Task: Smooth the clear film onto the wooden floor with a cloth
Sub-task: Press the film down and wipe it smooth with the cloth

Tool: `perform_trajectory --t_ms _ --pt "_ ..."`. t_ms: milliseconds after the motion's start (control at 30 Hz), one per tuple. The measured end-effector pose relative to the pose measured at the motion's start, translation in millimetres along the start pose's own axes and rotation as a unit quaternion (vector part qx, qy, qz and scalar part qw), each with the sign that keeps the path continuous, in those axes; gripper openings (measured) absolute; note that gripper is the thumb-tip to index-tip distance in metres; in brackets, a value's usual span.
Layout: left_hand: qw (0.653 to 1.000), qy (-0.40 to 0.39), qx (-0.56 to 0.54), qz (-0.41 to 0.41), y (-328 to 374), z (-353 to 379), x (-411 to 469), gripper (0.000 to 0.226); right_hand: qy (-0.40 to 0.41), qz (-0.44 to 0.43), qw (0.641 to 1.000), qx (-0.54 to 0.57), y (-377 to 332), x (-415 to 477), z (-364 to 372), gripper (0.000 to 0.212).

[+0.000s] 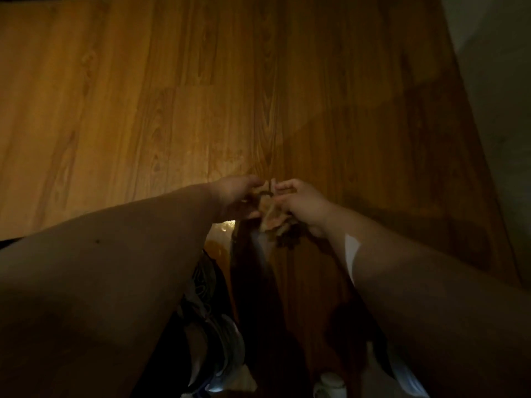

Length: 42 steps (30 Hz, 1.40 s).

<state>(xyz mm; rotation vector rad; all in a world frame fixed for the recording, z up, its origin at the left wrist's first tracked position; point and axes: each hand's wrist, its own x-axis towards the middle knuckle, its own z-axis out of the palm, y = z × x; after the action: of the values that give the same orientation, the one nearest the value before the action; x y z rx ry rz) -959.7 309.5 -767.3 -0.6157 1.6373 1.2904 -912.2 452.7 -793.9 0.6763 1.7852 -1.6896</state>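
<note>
While bunching cloth: my left hand [238, 196] & right hand [301, 205] fingers pinched shut on cloth [270, 216].
Film [227, 228]: shiny patch, not yet wiped.
Floor [143, 110]: smoothing prob. all left.

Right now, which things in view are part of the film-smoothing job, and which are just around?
Part of the job:
cloth, bunched between left hand and right hand
clear film, glossy patch
wooden floor

Just around:
shoe
white object, bottom edge, unclear
pale wall
</note>
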Motion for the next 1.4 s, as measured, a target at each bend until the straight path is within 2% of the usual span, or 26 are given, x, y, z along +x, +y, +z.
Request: perform_trajectory --t_ms 100,167,233,300,333,400,467,567,667,733,800,833,933,1033,1133,1233,1267,1300,1333,1400 --pt "0.998 -0.017 -0.051 -0.021 -4 -2 -15 0.018 -0.009 0.046 0.999 -0.027 -12 -16 -21 0.021" --pt "0.998 -0.039 -0.046 -0.021 -9 -6 -26 0.022 0.010 0.060 0.998 -0.031 -14 -29 -29 0.027" --pt "0.998 -0.052 -0.029 -0.004 -11 -7 -33 0.030 0.021 0.061 0.998 0.000 -19 -36 -29 0.038" --pt "0.999 -0.030 -0.024 0.025 -12 -4 -43 0.020 0.030 0.048 0.998 0.021 -26 -44 -21 0.045" --pt "0.999 -0.022 -0.032 0.034 -12 -1 -46 0.015 0.029 0.039 0.998 0.027 -30 -46 -17 0.046" --pt "0.994 -0.048 -0.090 0.047 -10 -1 -53 0.021 0.021 0.016 0.999 0.037 -36 -52 -8 0.048" --pt "0.984 -0.092 -0.139 0.057 -14 -5 -64 0.025 0.011 0.007 0.999 0.033 -34 -62 -1 0.047" --pt "0.981 -0.092 -0.154 0.069 -23 -18 -70 0.026 -0.019 0.014 0.999 0.028 -33 -66 6 0.038" --pt "0.983 0.016 -0.146 0.110 -31 -31 -58 0.026 -0.014 0.012 1.000 -0.022 -37 -55 16 0.022" --pt "0.979 0.154 -0.035 0.132 -34 -43 -42 0.022 0.008 0.008 0.997 -0.074 -32 -38 22 0.021" --pt "0.946 0.246 0.145 0.153 -40 -60 -20 0.024 0.037 0.006 0.991 -0.127 -21 -18 25 0.027" --pt "0.929 0.254 0.217 0.160 -45 -66 -9 0.024 0.050 0.007 0.986 -0.157 -14 -7 25 0.029" --pt "0.896 0.230 0.301 0.233 -74 -59 14 0.019 0.097 0.007 0.955 -0.279 7 18 24 0.030" --pt "0.845 0.245 0.379 0.285 -104 -41 25 0.045 0.179 -0.035 0.910 -0.373 18 36 17 0.037" --pt "0.694 0.212 0.601 0.335 -125 -34 29 0.056 0.192 -0.071 0.876 -0.436 14 47 13 0.048" --pt "0.613 0.147 0.658 0.412 -116 -50 45 0.053 0.168 -0.090 0.856 -0.480 -4 70 12 0.057" --pt "0.602 0.137 0.670 0.413 -114 -62 52 0.053 0.159 -0.093 0.850 -0.494 -9 77 11 0.057" --pt "0.605 0.145 0.672 0.401 -110 -77 59 0.055 0.154 -0.089 0.844 -0.506 -13 83 9 0.058" --pt "0.639 0.169 0.651 0.374 -105 -93 65 0.058 0.154 -0.081 0.840 -0.514 -16 89 6 0.057" --pt "0.713 0.271 0.568 0.310 -87 -123 69 0.056 0.161 -0.069 0.838 -0.516 -19 97 -1 0.057"
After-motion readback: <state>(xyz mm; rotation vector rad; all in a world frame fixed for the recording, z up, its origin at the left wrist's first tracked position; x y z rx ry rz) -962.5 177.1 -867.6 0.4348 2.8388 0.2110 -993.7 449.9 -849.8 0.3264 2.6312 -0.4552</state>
